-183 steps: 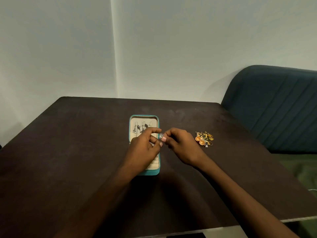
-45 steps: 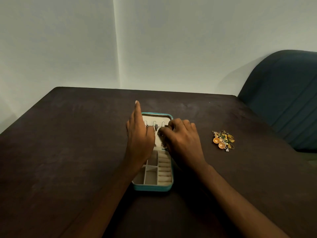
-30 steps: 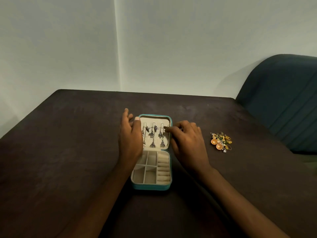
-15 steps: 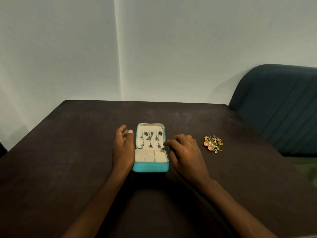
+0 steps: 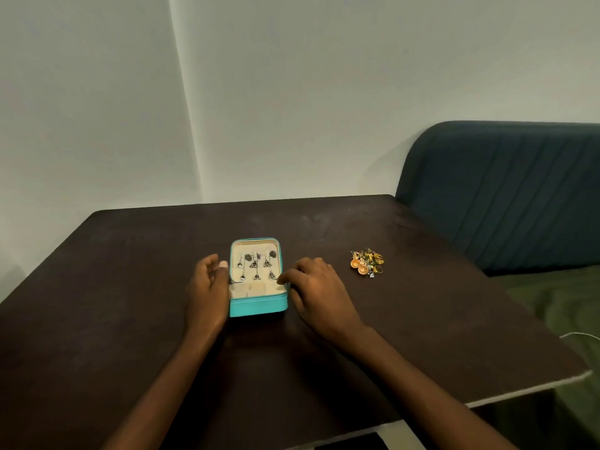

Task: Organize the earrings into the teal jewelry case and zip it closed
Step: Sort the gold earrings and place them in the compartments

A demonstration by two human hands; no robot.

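Note:
The teal jewelry case [image 5: 258, 306] stands open on the dark table, its cream-lined lid raised toward the wall. Several silver dangling earrings [image 5: 256, 265] hang in rows inside the lid. My left hand [image 5: 207, 287] lies against the case's left side with fingers loosely extended. My right hand [image 5: 316, 289] rests on the table at the case's right side, fingertips touching its rim, holding nothing. A small heap of orange and gold earrings [image 5: 367, 263] lies on the table to the right of my right hand.
The dark brown table [image 5: 113, 303] ends in a pale front edge at the lower right. A dark teal upholstered seat back [image 5: 503, 193] stands beyond the table's right side, over a green cushion [image 5: 568, 306]. White walls meet in a corner behind.
Both hands have left the lid's earrings and drawn apart to the case's sides. My head has pulled back and tilted up, so the case looks lower and flatter.

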